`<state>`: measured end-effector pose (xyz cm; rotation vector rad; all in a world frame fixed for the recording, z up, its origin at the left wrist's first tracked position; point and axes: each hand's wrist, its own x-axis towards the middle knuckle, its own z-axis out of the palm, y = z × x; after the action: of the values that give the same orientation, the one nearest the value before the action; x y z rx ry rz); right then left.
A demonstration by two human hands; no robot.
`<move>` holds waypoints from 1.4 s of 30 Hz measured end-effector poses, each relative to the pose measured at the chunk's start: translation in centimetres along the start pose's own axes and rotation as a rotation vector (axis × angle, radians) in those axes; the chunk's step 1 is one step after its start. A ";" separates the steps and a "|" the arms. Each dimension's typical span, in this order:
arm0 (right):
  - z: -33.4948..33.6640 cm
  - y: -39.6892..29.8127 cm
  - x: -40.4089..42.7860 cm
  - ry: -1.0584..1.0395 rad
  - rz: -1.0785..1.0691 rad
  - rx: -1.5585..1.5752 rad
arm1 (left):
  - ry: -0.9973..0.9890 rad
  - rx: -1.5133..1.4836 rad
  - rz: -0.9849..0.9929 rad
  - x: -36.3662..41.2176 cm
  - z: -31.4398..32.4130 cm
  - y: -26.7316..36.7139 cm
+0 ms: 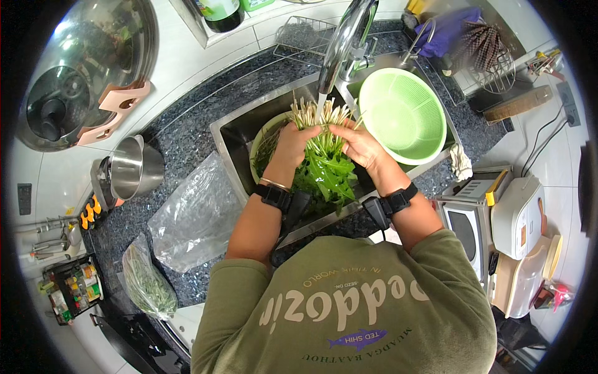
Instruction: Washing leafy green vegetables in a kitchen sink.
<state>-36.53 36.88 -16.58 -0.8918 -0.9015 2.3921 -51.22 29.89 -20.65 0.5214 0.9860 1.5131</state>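
Note:
A bunch of leafy greens (pixel 329 170), with pale root ends up, is held over the left sink basin (pixel 238 135). My left hand (pixel 295 142) grips its left side, thumb across the stems. On the right side my right hand (pixel 357 142) grips the same stems near the pale ends. Water runs from the chrome faucet (pixel 329 70) onto those ends. Behind and below the bunch, a light green basin (pixel 256 147) stands in the sink with more greens in it, partly hidden by my left arm.
A green plastic colander (pixel 397 117) rests over the right sink basin. Left on the granite counter (pixel 196 110) lie a clear plastic bag (pixel 196 215), a bag of greens (pixel 149 285) and a steel pot (pixel 135 168). A microwave oven (pixel 462 233) and a white appliance (pixel 518 217) stand at right.

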 end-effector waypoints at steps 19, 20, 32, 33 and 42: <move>1.3 0.6 0.2 0.066 -0.063 -0.137 | 0.194 -0.110 -0.089 -1.6 1.2 2.6; 1.1 0.5 0.2 0.073 -0.041 -0.155 | 0.169 -0.080 -0.100 -1.4 0.5 2.4; 0.7 2.5 2.1 0.119 -0.111 -0.254 | 0.083 -0.153 -0.023 -0.9 -0.8 1.0; 1.0 2.5 2.0 0.115 -0.109 -0.255 | 0.087 -0.154 -0.020 -0.7 -1.1 0.7; 0.5 1.9 2.2 0.196 -0.194 -0.208 | 0.252 -0.094 0.029 -1.0 0.5 1.1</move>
<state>-38.68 36.58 -18.55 -1.0434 -1.1176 2.0343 -51.29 29.13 -19.28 0.2832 1.0977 1.6713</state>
